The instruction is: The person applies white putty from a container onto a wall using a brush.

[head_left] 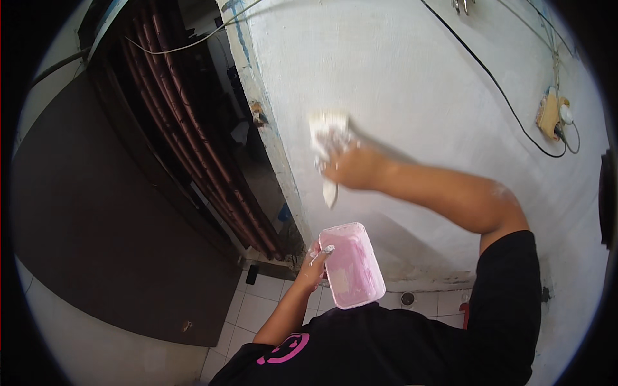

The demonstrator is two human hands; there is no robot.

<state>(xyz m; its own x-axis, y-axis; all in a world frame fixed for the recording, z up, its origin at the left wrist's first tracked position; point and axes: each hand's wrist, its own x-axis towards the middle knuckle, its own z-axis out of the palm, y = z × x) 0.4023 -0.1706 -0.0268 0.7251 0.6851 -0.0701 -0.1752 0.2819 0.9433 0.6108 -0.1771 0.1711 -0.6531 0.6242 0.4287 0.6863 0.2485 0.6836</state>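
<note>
A wide paintbrush (329, 122) is in my right hand (347, 161), its pale bristles up against the white wall (386, 71) and its handle pointing down. White paint smears cover the fingers of that hand, which are closed round the brush. Lower down, my left hand (313, 267) grips the left rim of a pink plastic tub (368, 257), thumb over the edge. The tub is tilted so its inside shows, with pinkish-white paint smeared over the walls and bottom. How much paint it holds I cannot tell.
A doorway with a brown curtain (174, 109) and a dark door (116, 212) stands at left, its worn frame (257, 116) beside the wall. At right hang a black cable (489, 77) and a socket board (549, 116). White tiles (257, 309) lie below.
</note>
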